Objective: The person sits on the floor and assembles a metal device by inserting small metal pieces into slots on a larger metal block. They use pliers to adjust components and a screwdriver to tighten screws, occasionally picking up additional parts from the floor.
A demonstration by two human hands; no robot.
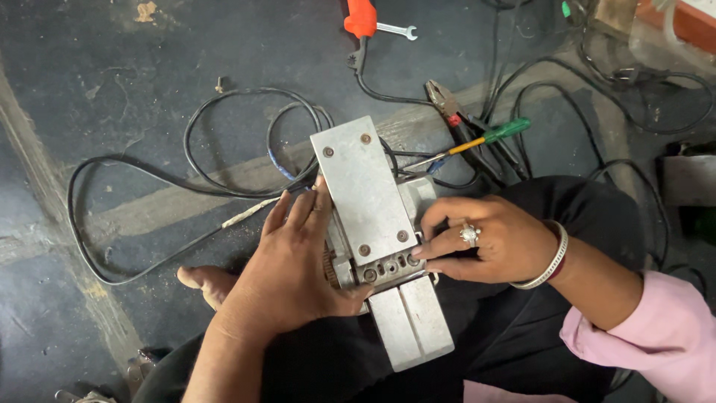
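A grey metal power tool [371,201] with a flat screwed base plate lies upside down across my lap. My left hand [287,265] grips its left side, thumb hooked under the middle part near a small gear. My right hand [488,239], with a ring and a bangle, rests on the tool's right side, fingertips touching the slotted middle section. A shorter grey plate [412,321] extends toward me.
Black cables [201,142] loop over the dark floor. Pliers [447,101] with red grips, a green-and-yellow screwdriver [492,136], an orange-handled tool [361,19] and a small spanner [397,30] lie beyond the tool. A bare foot [201,282] shows at the left.
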